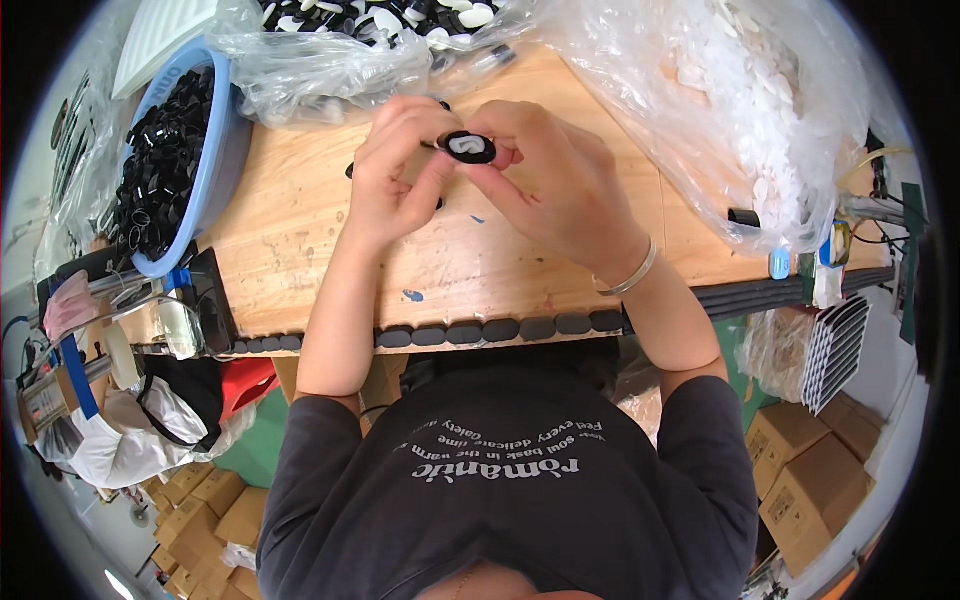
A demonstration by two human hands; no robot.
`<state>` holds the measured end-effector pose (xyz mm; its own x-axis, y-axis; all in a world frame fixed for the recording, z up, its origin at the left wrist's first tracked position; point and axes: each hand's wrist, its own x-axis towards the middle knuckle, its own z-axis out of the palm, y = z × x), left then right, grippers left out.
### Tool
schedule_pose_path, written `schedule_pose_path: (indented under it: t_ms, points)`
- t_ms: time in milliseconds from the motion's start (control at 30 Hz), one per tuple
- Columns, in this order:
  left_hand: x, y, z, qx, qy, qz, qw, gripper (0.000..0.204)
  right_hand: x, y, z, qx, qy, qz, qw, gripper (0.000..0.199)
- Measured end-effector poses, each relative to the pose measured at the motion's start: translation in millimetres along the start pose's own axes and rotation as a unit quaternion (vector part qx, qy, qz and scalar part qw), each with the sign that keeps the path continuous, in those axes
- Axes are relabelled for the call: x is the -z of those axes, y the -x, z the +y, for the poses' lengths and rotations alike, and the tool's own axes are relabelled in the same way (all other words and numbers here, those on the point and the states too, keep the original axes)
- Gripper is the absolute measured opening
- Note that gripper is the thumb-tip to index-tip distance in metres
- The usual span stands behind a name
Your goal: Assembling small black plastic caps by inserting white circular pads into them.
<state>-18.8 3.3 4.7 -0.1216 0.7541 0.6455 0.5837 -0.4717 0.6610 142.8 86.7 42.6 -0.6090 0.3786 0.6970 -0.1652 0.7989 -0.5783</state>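
A small black oval cap [470,148] with a white or pale grey inside faces up between my hands, over the far middle of the table. The fingers and thumb of my left hand [400,165] close round its left side. From the right, thumb and forefinger of my right hand [565,180] pinch its other side. Dark bits show at the edges of my left hand; whether they belong to something held or lie on the table, I cannot tell. A bracelet [635,272] circles my right wrist.
At the left stands a blue basin [222,175] full of black pieces. Clear bags hold black and white pieces [385,20] at the back and white ones [770,130] at the right. Dark oval pieces [500,330] line the table's front edge. A black piece [742,217] lies right.
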Motion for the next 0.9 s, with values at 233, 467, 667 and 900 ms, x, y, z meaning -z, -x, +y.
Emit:
schedule_pose_path:
  t_ms: [233, 467, 667, 900]
  points:
    - [-2.0, 8.5, -6.4, 0.032, 0.034, 0.035, 0.998, 0.025, -3.9, 5.0, 6.2, -0.076, -0.021, 0.010, 0.997, 0.020]
    - [-13.4, 3.5, 13.7, 0.089, 0.094, 0.130, 0.983, 0.025, -4.4, 5.3, 9.3, -0.072, -0.018, 0.019, 0.997, 0.019]
    - [-9.8, 5.5, 3.1, 0.047, 0.043, 0.079, 0.995, 0.024, -4.7, 3.8, 6.3, -0.075, -0.050, 0.027, 0.996, 0.019]
    - [-8.4, 3.4, 5.0, 0.033, 0.007, 0.081, 0.996, 0.023, -1.4, 2.5, 8.1, -0.099, -0.112, -0.010, 0.989, 0.019]
